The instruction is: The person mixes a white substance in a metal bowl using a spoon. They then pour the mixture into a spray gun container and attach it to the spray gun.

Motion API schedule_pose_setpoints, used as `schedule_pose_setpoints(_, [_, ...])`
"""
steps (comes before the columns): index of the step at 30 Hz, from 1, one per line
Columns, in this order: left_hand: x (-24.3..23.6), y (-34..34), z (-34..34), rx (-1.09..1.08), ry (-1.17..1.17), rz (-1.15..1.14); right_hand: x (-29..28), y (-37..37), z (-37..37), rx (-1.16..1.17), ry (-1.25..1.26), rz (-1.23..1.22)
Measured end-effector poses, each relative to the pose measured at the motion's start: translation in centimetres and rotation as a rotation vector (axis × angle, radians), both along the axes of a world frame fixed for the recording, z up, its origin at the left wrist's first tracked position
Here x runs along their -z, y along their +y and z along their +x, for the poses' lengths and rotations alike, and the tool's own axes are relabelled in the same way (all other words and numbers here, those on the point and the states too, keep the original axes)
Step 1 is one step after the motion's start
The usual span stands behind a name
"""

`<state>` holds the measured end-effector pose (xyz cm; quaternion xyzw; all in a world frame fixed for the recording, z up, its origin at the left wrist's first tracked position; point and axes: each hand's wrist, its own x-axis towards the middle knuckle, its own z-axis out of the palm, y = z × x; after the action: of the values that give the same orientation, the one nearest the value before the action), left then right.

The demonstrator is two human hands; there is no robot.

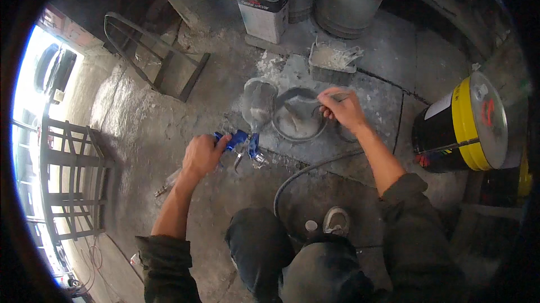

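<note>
My left hand is closed round a blue spray gun, which has a grey-smeared cup on top and a silver nozzle at its front. My right hand is closed on a thin grey stirrer-like tool, held over a round pot of pale grey material just right of the cup; the tool's exact shape is hard to make out.
A white-and-black can, grey drums and a tray stand beyond. A yellow-black drum is at right, a metal step frame and rack at left. A hose runs near my feet.
</note>
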<state>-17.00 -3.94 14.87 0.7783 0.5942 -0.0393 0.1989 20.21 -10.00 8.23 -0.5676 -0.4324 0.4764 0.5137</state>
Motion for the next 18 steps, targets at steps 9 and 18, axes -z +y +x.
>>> schedule_pose_setpoints(9, [-2.7, 0.2, 4.9, 0.161, 0.063, 0.229, -5.5, 3.2, -1.2, -0.152, -0.002, 0.119])
schedule_pose_setpoints(18, [-1.3, 1.0, 5.6, 0.065, 0.051, 0.239, -3.7, 2.5, -2.1, -0.137, -0.050, 0.075])
